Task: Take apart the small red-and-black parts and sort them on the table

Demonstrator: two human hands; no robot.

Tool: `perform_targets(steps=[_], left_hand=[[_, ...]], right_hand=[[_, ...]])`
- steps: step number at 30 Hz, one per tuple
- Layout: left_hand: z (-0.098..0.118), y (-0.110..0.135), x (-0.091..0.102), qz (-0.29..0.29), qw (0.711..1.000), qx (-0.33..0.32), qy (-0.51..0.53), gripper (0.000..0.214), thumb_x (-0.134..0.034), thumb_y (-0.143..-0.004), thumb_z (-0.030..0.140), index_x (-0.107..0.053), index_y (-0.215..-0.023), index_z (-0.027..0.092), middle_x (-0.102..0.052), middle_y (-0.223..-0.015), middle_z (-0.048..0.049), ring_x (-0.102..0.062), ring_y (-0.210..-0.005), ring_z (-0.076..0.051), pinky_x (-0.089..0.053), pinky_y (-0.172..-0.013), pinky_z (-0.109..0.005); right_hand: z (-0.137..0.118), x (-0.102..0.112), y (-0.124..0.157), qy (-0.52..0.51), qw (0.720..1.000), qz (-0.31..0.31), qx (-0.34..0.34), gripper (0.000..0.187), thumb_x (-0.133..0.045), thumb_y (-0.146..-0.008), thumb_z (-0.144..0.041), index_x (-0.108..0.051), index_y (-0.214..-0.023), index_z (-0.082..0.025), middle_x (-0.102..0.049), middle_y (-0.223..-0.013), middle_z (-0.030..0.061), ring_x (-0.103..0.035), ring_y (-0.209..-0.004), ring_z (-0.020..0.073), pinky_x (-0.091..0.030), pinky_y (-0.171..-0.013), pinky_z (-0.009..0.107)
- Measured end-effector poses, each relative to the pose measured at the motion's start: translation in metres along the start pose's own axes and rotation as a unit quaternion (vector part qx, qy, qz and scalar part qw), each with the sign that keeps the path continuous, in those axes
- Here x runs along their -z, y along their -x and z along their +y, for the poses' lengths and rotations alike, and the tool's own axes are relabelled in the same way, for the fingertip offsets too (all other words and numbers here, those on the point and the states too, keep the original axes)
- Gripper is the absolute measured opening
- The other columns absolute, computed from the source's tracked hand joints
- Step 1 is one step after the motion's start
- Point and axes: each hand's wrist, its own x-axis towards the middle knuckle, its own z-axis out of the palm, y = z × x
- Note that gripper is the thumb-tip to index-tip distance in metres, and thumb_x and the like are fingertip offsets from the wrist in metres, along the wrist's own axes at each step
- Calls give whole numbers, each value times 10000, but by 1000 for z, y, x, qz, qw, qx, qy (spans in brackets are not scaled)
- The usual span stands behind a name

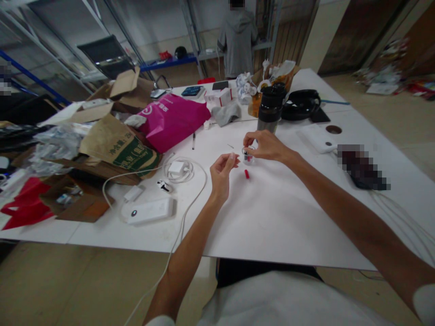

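Over the middle of the white table, my left hand is closed in a pinch. Whatever lies between its fingertips is too small to make out. Just to its right, my right hand bends down with thumb and fingers together at the rim of a small clear container. Dark and red bits show inside that container; what the right fingertips grip is hidden. On the table below both hands lies a small red cap-like piece. A thin, short dark piece rests above the left fingertips.
Behind the right hand stands a dark bottle. A magenta bag, cardboard boxes and a brown paper bag crowd the left. Cables, a white charger and a white power bank lie left of my left forearm. A person stands beyond the table.
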Motion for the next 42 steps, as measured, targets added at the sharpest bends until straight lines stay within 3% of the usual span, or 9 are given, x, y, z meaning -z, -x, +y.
perform_targets(steps=[28,36,42], left_hand=[[1,0,1,-6,1000,-5,-5,433,-944,-976,674,-883,-993,246,-842,-1010,-64,-754,-939,-196,-601,-898,-348],[-9,1,2,-88,990,-9,-107,410,-969,-972,610,-885,-1018,212,-868,-987,-76,-774,-903,-202,-588,-865,-338],[-13,1,3,-100,986,-14,-135,464,-945,-982,661,-881,-1028,204,-872,-999,-75,-773,-907,-196,-586,-870,-328]], right_hand=[[-1,3,-1,0,1000,8,-3,71,-798,-895,-259,-791,-963,-238,-877,-974,67,-819,-948,273,-579,-891,396],[0,7,-1,-15,1000,24,5,56,-788,-890,-253,-782,-944,-239,-873,-962,67,-821,-935,273,-580,-884,401],[-1,13,-2,-23,999,43,-5,47,-785,-909,-252,-784,-954,-239,-874,-958,65,-812,-921,263,-585,-881,387]])
